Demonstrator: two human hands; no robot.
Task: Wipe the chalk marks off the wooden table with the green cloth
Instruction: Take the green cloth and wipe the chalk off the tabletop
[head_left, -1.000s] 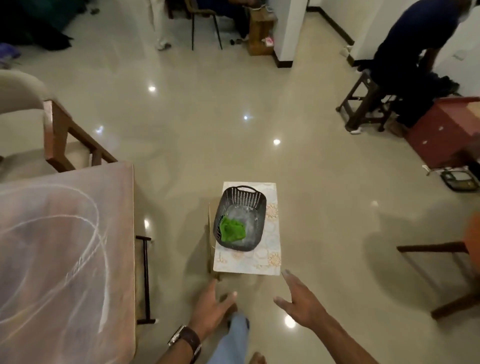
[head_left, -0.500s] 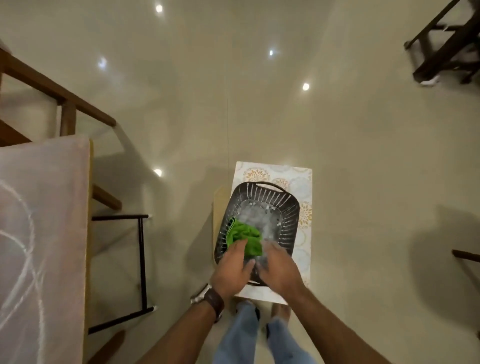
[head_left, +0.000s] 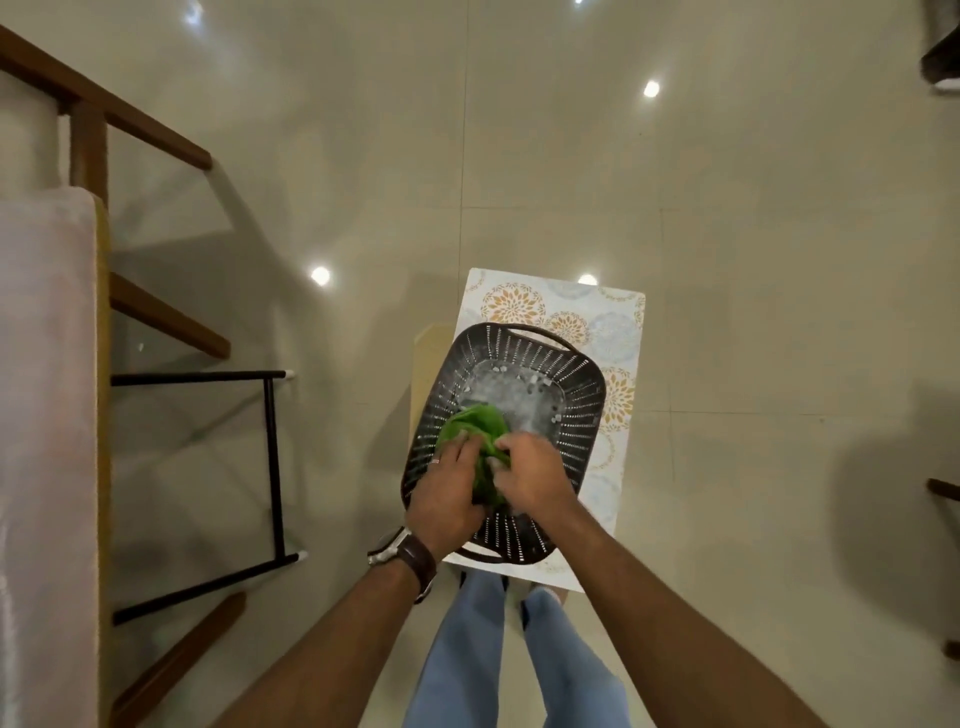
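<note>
Gripping the green cloth (head_left: 475, 426) from both sides, the left hand (head_left: 447, 491) and right hand (head_left: 530, 475) curl their fingers into it inside the dark basket (head_left: 582, 395) — straight ahead. The wooden table (head_left: 47, 415) lies well off to the left (nearer the left hand), so the cloth must travel leftward.

The wooden table (head_left: 47, 415) is cut off at the left edge.

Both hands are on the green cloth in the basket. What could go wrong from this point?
The basket sits skewed on a small patterned stand; pulling the cloth with the left hand and right hand could shift it. The cloth may snag on the slotted wall.
</note>
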